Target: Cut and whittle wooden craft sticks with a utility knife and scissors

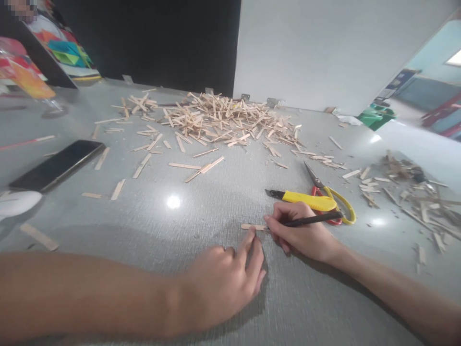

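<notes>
My right hand [300,233] is closed around a black pen [313,219], with its tip down at a short wooden stick [252,226] lying flat on the grey table [201,211]. My left hand [226,278] rests on the table just below, fingers curled, with its forefinger pressing on the stick's near edge. A yellow utility knife [306,199] and yellow-and-red scissors [329,194] lie just behind my right hand.
A big heap of wooden sticks [223,117] covers the far middle of the table, with loose ones scattered towards me. Cut scraps [414,190] lie at the right. A black phone [59,164] lies at the left, by a white object [16,203].
</notes>
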Tool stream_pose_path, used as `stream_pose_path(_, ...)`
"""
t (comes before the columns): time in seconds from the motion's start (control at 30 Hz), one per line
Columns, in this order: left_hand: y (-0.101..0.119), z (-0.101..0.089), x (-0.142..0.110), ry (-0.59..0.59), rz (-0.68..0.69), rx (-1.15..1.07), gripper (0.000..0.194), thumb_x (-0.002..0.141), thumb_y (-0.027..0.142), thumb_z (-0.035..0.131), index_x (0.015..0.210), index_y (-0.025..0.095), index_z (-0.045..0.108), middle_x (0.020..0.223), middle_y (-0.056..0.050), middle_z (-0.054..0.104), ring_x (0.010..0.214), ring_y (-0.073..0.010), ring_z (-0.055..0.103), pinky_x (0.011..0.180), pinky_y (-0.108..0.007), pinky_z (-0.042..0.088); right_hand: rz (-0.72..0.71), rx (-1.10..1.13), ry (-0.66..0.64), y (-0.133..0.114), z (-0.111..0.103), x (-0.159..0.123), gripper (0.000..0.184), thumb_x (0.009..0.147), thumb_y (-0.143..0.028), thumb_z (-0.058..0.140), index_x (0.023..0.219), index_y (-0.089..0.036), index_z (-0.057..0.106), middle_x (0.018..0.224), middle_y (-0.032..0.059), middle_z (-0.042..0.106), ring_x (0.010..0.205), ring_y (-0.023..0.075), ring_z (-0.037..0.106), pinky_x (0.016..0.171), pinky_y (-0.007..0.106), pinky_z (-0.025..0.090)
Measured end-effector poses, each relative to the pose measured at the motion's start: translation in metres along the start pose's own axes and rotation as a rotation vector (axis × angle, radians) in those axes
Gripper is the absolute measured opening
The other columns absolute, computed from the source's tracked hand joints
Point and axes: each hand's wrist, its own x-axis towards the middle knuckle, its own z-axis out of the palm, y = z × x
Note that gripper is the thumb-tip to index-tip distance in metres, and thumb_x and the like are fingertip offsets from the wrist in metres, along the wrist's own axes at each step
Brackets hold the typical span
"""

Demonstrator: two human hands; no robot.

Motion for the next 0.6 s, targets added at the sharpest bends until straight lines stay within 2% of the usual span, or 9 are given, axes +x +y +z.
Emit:
stream_pose_path(0.3, 0.0002, -0.0025, -0.0003, 0.005, 0.002, 0.000, 0.042, 0.105, 0.029, 0.050, 0.123, 0.001, 0.076, 0.126, -0.029, 0.074, 0.052, -0.0210, 0.072, 0.042, -0.031, 0.054, 0.014, -0.002, 0.006, 0.0018, 0.0002, 0.0001, 0.039, 0.102, -0.035, 0.066, 0.067, -0.022, 0.055, 0.046, -0.0072, 0.058, 0.035, 0.0056, 0.051, 0.035, 0.015, 0.037)
stream_pose_path(0.6, -0.0009, -0.0034, -0.0002, -0.025, 0.016, -0.009, 0.043, 0.105, 0.027, 0.048, 0.124, 0.000, 0.075, 0.129, -0.031, 0.071, 0.050, -0.0207, 0.070, 0.041, -0.032, 0.054, 0.012, -0.018, 0.012, 0.0020, -0.0006, 0.0002, 0.040, 0.102, -0.036, 0.066, 0.066, -0.023, 0.054, 0.045, -0.0059, 0.058, 0.036, 0.0079, 0.052, 0.037, 0.019, 0.037)
